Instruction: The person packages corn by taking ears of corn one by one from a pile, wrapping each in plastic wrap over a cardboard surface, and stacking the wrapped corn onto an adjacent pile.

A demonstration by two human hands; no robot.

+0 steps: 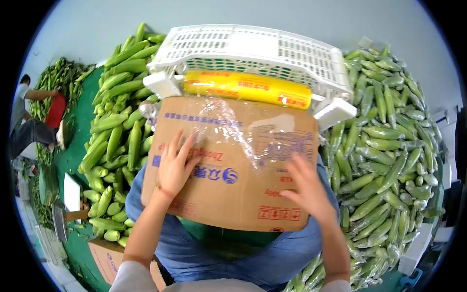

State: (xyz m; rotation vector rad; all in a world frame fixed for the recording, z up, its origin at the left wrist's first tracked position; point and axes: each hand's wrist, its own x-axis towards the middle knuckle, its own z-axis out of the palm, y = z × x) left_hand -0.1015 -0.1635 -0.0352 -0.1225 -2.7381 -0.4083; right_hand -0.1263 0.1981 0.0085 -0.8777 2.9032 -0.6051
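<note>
A flat piece of brown printed cardboard (233,199) lies across my lap and knees. My left hand (177,168) rests on its left half, fingers spread on the surface. Over the right half is my right hand (304,187), slightly blurred, with its fingers apart; whether it touches the cardboard I cannot tell. Clear plastic film (226,121) stretches over the cardboard's upper middle. It seems to come from a yellow roll (248,87) with red print, mounted just beyond the far edge. Behind the roll a white plastic crate (311,53) lies on its side.
Unwrapped green corn ears (114,131) are heaped on the left. Film-wrapped ears (384,146) form a large pile on the right. A cardboard box (104,260) stands at lower left, near a scale-like device (73,194). Far left, another person (29,112) holds something red (56,109).
</note>
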